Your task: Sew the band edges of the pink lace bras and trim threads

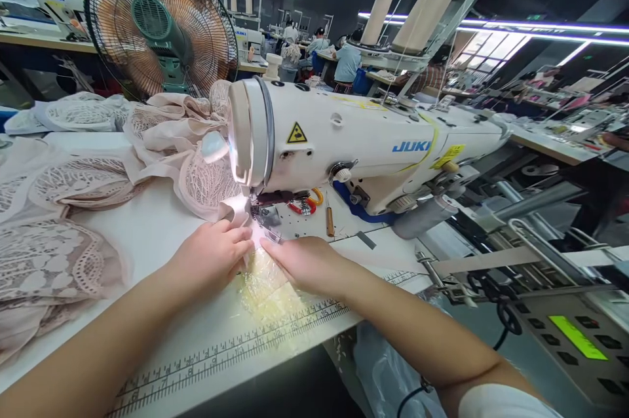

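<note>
Both hands are close together at the needle area of a white sewing machine (314, 136). My left hand (216, 251) has its fingers bent and pressed together on beige bra fabric (236, 210) just left of the presser foot (265, 213). On the other side, my right hand (304, 265) points its thumb at the presser foot; its other fingers are tucked under and what they grip is hidden. Between and below the hands lies a pale yellow piece under crinkled clear film (270, 290). The lit lace bra cup (204, 182) lies behind my left hand, joined to more beige fabric.
Lace bra pieces (54, 261) are heaped along the left. A large fan (157, 25) stands behind them. Right of the needle lie a wooden-handled awl (329, 218) and red-handled snips (302, 207). A printed ruler (196, 369) follows the table's front edge. A control panel (574, 339) is at right.
</note>
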Motion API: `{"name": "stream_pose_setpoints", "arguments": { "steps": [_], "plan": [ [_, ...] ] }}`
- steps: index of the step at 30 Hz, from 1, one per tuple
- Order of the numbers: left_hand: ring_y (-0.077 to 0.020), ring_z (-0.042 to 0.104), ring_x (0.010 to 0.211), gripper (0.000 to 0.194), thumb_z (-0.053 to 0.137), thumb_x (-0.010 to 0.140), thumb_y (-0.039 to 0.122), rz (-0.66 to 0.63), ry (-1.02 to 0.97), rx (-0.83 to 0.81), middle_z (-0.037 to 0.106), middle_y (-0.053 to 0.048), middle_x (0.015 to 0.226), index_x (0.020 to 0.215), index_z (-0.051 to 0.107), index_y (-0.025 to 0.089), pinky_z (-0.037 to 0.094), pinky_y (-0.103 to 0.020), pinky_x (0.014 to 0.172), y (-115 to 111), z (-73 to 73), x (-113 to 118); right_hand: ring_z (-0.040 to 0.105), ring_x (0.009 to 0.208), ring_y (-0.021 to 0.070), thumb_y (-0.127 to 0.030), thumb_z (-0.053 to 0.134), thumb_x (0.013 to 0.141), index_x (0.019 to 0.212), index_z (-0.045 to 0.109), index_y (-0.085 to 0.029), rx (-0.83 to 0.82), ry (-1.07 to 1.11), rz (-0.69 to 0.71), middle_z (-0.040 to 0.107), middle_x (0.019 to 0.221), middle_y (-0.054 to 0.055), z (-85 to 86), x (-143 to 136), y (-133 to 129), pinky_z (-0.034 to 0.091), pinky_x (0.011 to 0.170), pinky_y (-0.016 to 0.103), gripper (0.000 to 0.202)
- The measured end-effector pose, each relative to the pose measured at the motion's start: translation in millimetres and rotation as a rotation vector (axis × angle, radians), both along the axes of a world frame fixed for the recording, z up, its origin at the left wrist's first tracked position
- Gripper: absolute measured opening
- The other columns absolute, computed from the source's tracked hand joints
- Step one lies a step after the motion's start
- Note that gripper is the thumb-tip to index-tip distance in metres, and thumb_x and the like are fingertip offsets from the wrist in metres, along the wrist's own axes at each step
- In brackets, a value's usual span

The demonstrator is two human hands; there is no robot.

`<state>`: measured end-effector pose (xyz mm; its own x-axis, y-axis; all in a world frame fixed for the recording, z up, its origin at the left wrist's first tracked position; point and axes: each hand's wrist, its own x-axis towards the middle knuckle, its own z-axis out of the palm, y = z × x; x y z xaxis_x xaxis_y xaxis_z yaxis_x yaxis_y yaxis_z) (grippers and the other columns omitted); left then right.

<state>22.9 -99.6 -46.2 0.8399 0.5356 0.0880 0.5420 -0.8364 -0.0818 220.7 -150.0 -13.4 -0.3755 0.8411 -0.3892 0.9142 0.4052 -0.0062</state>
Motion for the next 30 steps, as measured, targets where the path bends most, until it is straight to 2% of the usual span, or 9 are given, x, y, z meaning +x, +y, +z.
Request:
{"name": "stream_pose_setpoints", "arguments": {
  "steps": [3,6,12,18,24,30],
  "plan": [
    [-0.0267,0.060,0.095,0.026,0.051,0.088,0.031,-0.001,-0.037,-0.060,0.066,-0.007,0.120,0.105,0.068,0.021,0.048,-0.040,0.074,-0.6,2.0,-0.4,0.048,0.059,0.0151,-0.023,0.042,0.092,0.138,0.039,-0.022,0.002,0.033,-0.010,0.063,0.080,0.005,-2.3,4.1,0.0,0.023,0.050,0.026,0.046],
    [-0.0304,0.058,0.100,0.031,0.057,0.085,0.042,0.000,-0.026,-0.084,0.065,-0.008,0.120,0.107,0.068,0.024,0.048,-0.043,0.076,-2.0,3.4,-0.2,0.047,0.056,0.0144,-0.022,0.042,0.091,0.136,0.040,-0.021,0.010,0.030,-0.006,0.062,0.076,0.004,-3.2,4.7,-0.2,0.022,0.050,0.025,0.045],
    [-0.0316,0.057,0.106,0.033,0.059,0.085,0.042,0.009,-0.027,-0.066,0.062,-0.008,0.125,0.113,0.067,0.026,0.047,-0.044,0.081,1.0,-2.4,-2.2,0.053,0.056,0.0175,-0.014,0.047,0.086,0.137,0.040,-0.018,0.019,-0.060,-0.023,0.062,0.068,0.004,2.9,-4.9,1.6,0.024,0.048,0.026,0.052],
    [-0.0320,0.055,0.106,0.039,0.058,0.087,0.042,0.036,-0.023,-0.081,0.061,-0.010,0.127,0.120,0.063,0.024,0.046,-0.046,0.082,10.2,-2.0,-4.6,0.061,0.063,0.0213,-0.016,0.053,0.083,0.143,0.034,-0.018,0.007,-0.106,-0.097,0.065,0.075,0.009,-0.7,-16.8,10.7,0.032,0.049,0.026,0.064],
    [-0.0313,0.054,0.095,0.037,0.051,0.090,0.043,0.119,0.034,-0.093,0.067,-0.010,0.100,0.120,0.063,0.025,0.043,-0.042,0.072,15.6,4.2,-3.8,0.065,0.068,0.0247,-0.015,0.056,0.080,0.150,0.021,-0.014,-0.031,-0.169,-0.145,0.068,0.075,0.010,-2.9,-25.3,11.6,0.039,0.053,0.028,0.079],
    [-0.0335,0.054,0.100,0.041,0.046,0.091,0.044,0.198,0.044,-0.080,0.067,-0.012,0.102,0.125,0.060,0.024,0.045,-0.044,0.075,19.1,1.1,-3.3,0.065,0.064,0.0241,-0.012,0.057,0.076,0.147,0.027,-0.016,0.116,-0.103,-0.143,0.068,0.071,0.008,-24.1,-20.8,3.4,0.038,0.050,0.028,0.077]
  ]
}}
